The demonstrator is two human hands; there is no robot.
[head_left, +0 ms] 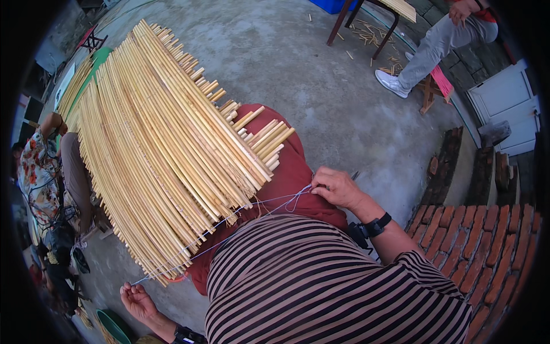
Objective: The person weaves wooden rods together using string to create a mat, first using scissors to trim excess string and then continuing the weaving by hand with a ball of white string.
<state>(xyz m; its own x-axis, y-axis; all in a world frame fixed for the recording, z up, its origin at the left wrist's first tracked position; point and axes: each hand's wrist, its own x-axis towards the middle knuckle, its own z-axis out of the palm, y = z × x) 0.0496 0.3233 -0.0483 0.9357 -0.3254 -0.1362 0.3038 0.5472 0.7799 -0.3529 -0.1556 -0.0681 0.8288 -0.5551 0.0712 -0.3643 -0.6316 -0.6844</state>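
Note:
A wide mat of pale straw-coloured reed stalks (pixel 166 132) lies across my lap, its stalks side by side and reaching away to the far left. Shorter stalk pieces (pixel 269 139) stick out from under its right edge. Thin bluish-white string (pixel 281 198) runs along the near ends of the stalks, slack in a small loop by my right hand (pixel 338 188). That hand pinches the string to the right of the mat. Off the mat's near left corner, my left hand (pixel 137 300) is closed on the string's other end with fingertips together.
On the left sits a person in a patterned shirt (pixel 43 166). A green basin (pixel 113 325) stands at the lower left. At the upper right are another person's grey trouser leg (pixel 435 49), a table (pixel 395 7) and scattered stalk pieces. Brickwork (pixel 481 246) rises on the right.

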